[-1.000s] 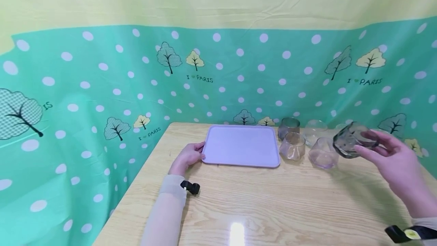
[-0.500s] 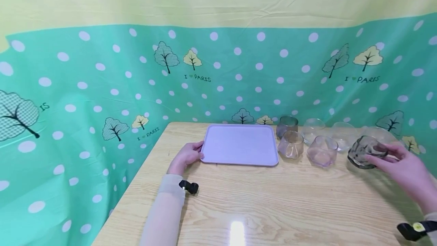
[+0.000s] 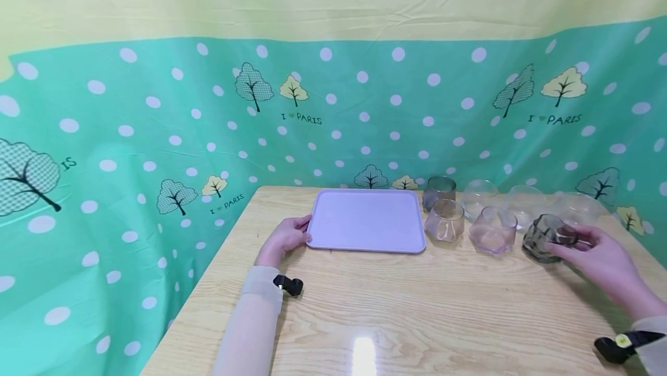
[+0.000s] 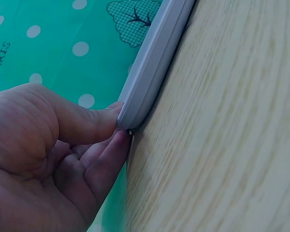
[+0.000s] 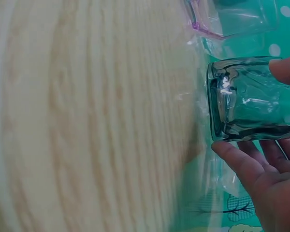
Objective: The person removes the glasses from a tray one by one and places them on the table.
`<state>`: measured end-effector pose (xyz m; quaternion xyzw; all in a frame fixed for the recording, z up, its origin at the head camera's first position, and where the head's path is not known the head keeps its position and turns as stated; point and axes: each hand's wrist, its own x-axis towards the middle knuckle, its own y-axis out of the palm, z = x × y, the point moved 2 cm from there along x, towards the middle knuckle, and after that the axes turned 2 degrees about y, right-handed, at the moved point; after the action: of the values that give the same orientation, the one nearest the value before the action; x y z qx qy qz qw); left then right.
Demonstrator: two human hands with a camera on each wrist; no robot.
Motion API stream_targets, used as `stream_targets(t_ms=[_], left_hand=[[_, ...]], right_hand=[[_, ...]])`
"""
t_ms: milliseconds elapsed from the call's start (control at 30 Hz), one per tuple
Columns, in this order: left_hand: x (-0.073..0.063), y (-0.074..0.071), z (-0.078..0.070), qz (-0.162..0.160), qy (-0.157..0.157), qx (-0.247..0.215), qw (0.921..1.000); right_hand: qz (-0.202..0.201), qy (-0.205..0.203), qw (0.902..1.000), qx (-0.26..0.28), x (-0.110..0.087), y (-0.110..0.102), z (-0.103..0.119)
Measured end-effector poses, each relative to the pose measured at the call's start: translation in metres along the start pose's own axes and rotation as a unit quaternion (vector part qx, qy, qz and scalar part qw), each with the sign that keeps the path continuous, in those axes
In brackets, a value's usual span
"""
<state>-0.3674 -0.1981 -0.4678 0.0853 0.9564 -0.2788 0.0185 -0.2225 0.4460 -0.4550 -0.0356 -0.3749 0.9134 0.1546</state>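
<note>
A lavender rectangular tray (image 3: 367,222) lies flat toward the back of the wooden table. My left hand (image 3: 285,238) pinches its near left corner; the left wrist view has the thumb (image 4: 94,123) on the rim and fingertips under it. On the right, a smoky grey faceted glass (image 3: 537,241) is gripped by my right hand (image 3: 607,260), thumb on one side and fingers on the other. Its thick base is close over the tabletop in the right wrist view. Just left of it stands a pinkish glass (image 3: 492,234).
Beside the tray stand an amber-tinted glass (image 3: 444,223) and a dark grey glass (image 3: 439,192). Clear glasses (image 3: 525,205) line the back edge, behind my right hand. A green and yellow patterned curtain (image 3: 333,115) hangs behind the wooden table (image 3: 417,312).
My right hand has carried the grey glass down toward the table, first rightward, then slightly back left, to beside the pinkish glass. The left hand keeps its hold on the tray's corner.
</note>
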Motion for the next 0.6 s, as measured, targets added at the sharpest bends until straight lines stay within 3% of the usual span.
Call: stream_targets(t_ms=[433, 500, 600], left_hand=[[-0.002, 0.003, 0.005, 0.014, 0.006, -0.002, 0.9999], [-0.003, 0.003, 0.007, 0.024, 0.015, -0.013, 0.9995], [-0.006, -0.004, 0.007, 0.032, 0.027, -0.023, 0.9989]], right_hand=[[0.01, -0.025, 0.9996, 0.013, -0.004, 0.003, -0.003], [-0.024, -0.013, 0.9996, 0.006, -0.011, -0.002, 0.003], [-0.132, 0.012, 0.9906, 0.035, -0.025, -0.006, 0.024]])
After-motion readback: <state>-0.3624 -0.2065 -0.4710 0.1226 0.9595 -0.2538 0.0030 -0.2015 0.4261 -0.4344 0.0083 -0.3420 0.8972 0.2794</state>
